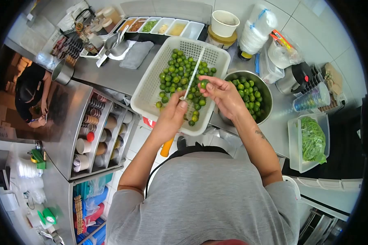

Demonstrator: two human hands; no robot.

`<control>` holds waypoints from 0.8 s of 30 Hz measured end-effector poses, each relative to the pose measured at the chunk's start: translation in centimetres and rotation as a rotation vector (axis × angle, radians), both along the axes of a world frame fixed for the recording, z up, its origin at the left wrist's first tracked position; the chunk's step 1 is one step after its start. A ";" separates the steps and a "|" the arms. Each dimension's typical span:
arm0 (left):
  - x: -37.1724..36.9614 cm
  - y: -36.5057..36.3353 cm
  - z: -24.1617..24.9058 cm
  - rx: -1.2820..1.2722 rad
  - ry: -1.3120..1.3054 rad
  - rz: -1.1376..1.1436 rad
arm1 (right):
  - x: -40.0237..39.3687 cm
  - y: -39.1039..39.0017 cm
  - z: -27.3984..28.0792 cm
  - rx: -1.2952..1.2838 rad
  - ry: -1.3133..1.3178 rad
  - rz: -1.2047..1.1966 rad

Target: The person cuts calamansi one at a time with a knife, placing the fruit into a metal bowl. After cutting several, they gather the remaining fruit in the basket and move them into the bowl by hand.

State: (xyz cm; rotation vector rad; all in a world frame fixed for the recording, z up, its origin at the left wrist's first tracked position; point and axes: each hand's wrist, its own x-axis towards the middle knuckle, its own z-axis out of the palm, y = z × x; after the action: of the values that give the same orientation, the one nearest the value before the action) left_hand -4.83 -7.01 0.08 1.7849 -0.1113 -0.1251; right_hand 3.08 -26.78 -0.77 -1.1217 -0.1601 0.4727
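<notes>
My left hand (171,118) is closed around a knife, whose orange handle (166,148) sticks out below the fist. The long narrow blade (195,72) points up and away over a white perforated basket (141,96). Between the fingertips of my right hand (224,94) is a small green lime (204,83), close to the blade. Many more small limes (180,67) lie loose in the basket, a few of them yellowish. A round metal pot (270,104) just right of my right hand holds further limes.
Toppings trays (163,25) line the back of the steel counter. A grey cloth (137,55) lies left of the basket. At right stand a box of lettuce (295,157) and stacked plastic cups (315,98). A co-worker (30,87) bends over a surface at far left.
</notes>
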 end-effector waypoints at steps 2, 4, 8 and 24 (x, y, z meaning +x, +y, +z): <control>-0.6 -0.7 0.7 0.135 -0.109 -0.052 | 0.0 0.1 -0.3 0.064 0.011 -0.071; -1.2 -1.3 0.7 0.232 -0.175 -0.083 | 0.1 0.3 -1.0 0.127 -0.017 -0.143; -1.8 -2.0 0.5 0.312 -0.232 -0.058 | 0.4 0.7 -2.0 0.149 -0.033 -0.211; 1.3 -5.9 1.3 0.120 -0.122 -0.069 | -2.0 -1.9 -1.2 0.112 -0.023 -0.153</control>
State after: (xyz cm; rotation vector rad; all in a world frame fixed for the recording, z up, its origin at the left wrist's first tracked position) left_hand -3.57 -12.96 1.35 1.9091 -0.2579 -0.0737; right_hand 1.11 -28.71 -1.93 -1.0211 -0.1186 0.3110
